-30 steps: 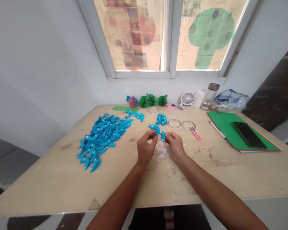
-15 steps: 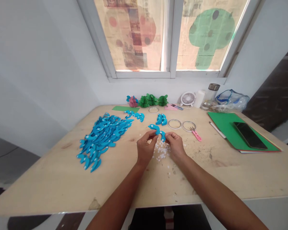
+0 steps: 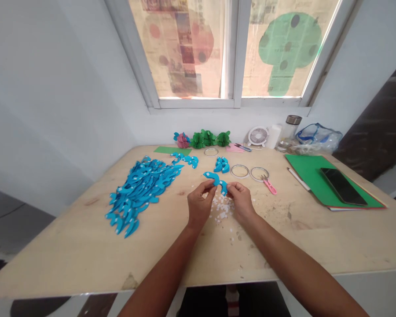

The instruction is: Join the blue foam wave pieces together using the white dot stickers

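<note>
Between my hands is a wavy blue paper piece (image 3: 214, 177) with small white squares on it. My left hand (image 3: 200, 201) pinches its middle between thumb and fingers. The fingers of my right hand (image 3: 241, 200) are closed on its right, lower end. White paper scraps (image 3: 221, 210) lie scattered on the table beneath. Just beyond the held piece sits a small group of blue paper pieces (image 3: 221, 164). To the left spreads a large pile of similar blue paper pieces (image 3: 141, 185), many with white squares.
Two tape rolls (image 3: 240, 171) (image 3: 259, 174) and pink-handled snips (image 3: 269, 186) lie right of centre. A phone (image 3: 343, 186) rests on green sheets (image 3: 303, 176) beside a white pen (image 3: 298, 179). Folded green paper shapes (image 3: 207, 138), a small fan (image 3: 258, 136) and a bottle (image 3: 289, 127) line the wall.
</note>
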`<state>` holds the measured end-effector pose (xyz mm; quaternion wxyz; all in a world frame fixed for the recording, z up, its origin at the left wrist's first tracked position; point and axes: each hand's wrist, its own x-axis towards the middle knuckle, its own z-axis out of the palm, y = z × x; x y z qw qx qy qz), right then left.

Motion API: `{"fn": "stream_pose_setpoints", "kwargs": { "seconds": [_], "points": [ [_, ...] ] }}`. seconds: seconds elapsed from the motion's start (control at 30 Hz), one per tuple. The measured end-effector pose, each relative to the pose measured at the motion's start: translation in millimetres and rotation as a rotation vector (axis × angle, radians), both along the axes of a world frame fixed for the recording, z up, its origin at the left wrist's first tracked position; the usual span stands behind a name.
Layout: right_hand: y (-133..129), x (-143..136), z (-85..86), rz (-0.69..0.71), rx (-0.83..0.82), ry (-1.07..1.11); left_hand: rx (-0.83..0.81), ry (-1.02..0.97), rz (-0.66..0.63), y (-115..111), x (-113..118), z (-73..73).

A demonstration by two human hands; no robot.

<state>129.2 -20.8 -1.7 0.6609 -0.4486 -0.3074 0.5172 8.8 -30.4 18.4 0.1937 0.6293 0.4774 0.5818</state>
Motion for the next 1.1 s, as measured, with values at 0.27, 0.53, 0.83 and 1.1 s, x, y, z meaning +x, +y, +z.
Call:
{"fn": "stream_pose_setpoints", "kwargs": {
  "seconds": [0.27,0.53,0.83,1.1],
  "points": [
    [-0.5,0.2,1.1,0.004,0.003,0.008,0.016,0.011,0.017,0.4,0.2,-1.1],
    [0.2,1.1,-0.2,0.018,-0.005,0.024,0.029,0.028,0.026,0.6,0.0,-2.3],
    [-1.5,0.5,1.7,0.017,-0.011,0.029,0.034,0.026,0.028,1.3,-0.1,-2.1],
    [-2.2,-0.7,4.7,0.015,-0.016,0.016,0.026,0.001,0.033,0.9,0.3,-2.1]
  ]
}}
